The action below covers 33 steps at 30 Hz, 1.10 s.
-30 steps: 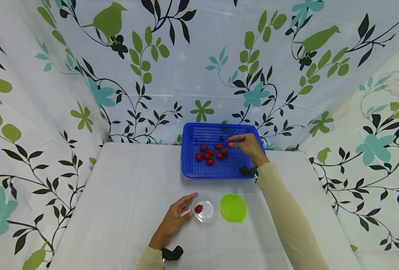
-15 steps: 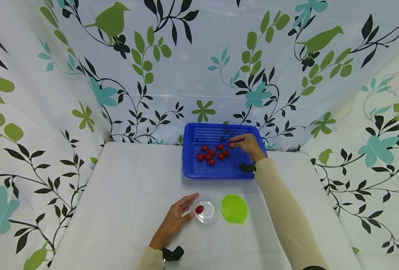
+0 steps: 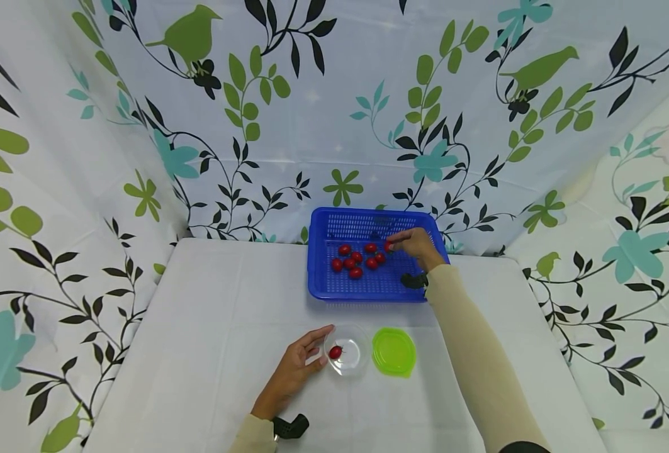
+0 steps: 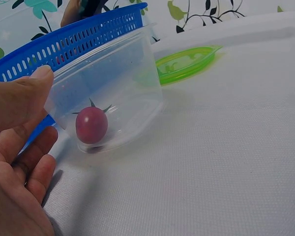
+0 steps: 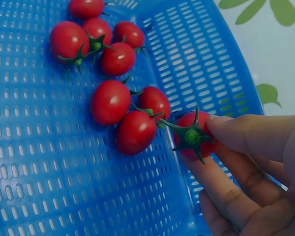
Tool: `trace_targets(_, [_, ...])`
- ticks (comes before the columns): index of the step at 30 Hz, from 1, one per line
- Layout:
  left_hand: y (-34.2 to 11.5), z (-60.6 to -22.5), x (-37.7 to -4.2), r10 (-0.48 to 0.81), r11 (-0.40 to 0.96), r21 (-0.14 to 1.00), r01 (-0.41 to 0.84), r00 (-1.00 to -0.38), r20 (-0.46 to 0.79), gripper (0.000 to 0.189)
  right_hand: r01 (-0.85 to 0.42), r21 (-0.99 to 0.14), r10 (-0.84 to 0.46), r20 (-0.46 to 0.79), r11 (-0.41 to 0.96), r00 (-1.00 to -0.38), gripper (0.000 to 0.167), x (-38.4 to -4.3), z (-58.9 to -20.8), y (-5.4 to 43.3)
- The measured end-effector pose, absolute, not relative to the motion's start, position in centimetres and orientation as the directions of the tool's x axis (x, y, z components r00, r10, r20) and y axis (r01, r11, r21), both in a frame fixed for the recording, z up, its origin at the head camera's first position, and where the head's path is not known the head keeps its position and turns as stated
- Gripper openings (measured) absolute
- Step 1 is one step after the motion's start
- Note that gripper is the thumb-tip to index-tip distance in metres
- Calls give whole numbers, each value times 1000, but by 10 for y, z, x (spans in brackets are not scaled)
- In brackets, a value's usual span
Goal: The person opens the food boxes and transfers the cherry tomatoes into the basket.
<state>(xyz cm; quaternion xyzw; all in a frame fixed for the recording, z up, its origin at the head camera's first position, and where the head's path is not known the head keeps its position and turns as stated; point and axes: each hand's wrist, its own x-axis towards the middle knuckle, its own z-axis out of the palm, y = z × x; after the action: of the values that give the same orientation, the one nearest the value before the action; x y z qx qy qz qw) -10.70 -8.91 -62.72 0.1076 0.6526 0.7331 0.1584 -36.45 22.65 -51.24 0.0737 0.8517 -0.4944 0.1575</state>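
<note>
A cherry tomato (image 5: 191,135) with a green calyx is pinched between thumb and fingers of my right hand (image 3: 418,246), inside the blue plastic basket (image 3: 317,283). Several more tomatoes (image 5: 110,102) lie loose on the basket floor, to the left of that hand. My left hand (image 3: 296,365) is at the left side of a clear plastic container (image 3: 357,352), its thumb (image 4: 32,91) at the rim and other fingers beside the wall. One tomato (image 4: 92,125) sits at the bottom of this container, visible through the wall.
A bright green lid (image 3: 394,352) lies flat just right of the container. White cloth covers the table (image 3: 226,302), and a patterned curtain (image 3: 334,113) hangs behind the basket. Each wrist wears a black camera (image 3: 291,426).
My right hand stays over the basket's right part, still pinching the tomato, with only slight movement. The left hand and container keep their places. The whole view has shifted slightly.
</note>
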Motion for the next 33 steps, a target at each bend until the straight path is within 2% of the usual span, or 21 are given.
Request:
trace_targets(21, [-91,-630,-107,385,-104,993,-60,-923,-16,57,318,-775,-40,-404,547,-914,33,-372,-529,224])
trace_targets(27, [-91,-632,-107,386,-84,996,-38,-923,-3,57,298,-763,-32,-384,573,-923,32,-376,-534,222])
trace_targets(33, [-91,-632,-108,382,-86,994,-69,-924,-31,57,301,-732,-18,-393,611,-920,30,-377,-537,219])
